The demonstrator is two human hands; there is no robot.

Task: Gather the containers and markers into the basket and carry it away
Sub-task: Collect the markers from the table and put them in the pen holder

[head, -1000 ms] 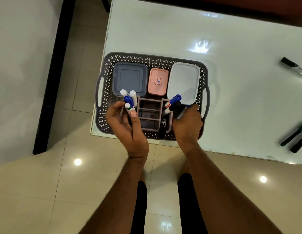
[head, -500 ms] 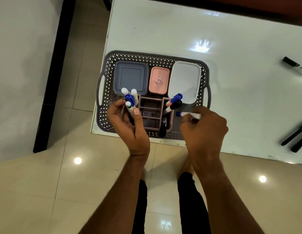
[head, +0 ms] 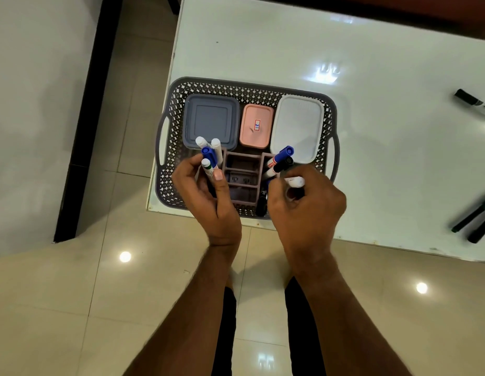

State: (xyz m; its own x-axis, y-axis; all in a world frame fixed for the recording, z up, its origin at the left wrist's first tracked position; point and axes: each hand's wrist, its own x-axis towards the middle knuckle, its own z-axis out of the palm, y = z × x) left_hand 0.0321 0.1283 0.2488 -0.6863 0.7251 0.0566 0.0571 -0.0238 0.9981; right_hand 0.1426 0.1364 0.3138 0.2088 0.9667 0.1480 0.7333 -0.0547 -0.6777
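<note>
- The grey lattice basket (head: 246, 86) sits at the near left corner of the white desk (head: 371, 131), its near rim right at the desk's front edge and its left handle just past the left edge.
- Along the basket's far side lie three lidded containers in a row: a grey-blue container (head: 211, 120), a pink container (head: 256, 126) and a white container (head: 297, 127), each just beside the next.
- In the near half stands a brown divided organizer (head: 242, 176); its middle cells show open.
- The left hand (head: 206, 196) is closed around a bunch of markers (head: 209, 156) standing upright at the organizer's left end.
- The right hand (head: 306, 204) pinches a white marker (head: 295, 182) lying roughly level above the organizer's right end, beside two leaning markers (head: 280, 161), one blue-capped and one black-capped.
- A black marker (head: 261, 203) stands in the near right cell.
- Loose markers are well apart at the desk's right: one black-capped pen (head: 472, 103) far right, two dark markers (head: 476, 222) near the front edge.
- Wide bare desk lies between basket and these; tiled floor (head: 100, 308) is open below the front edge.
</note>
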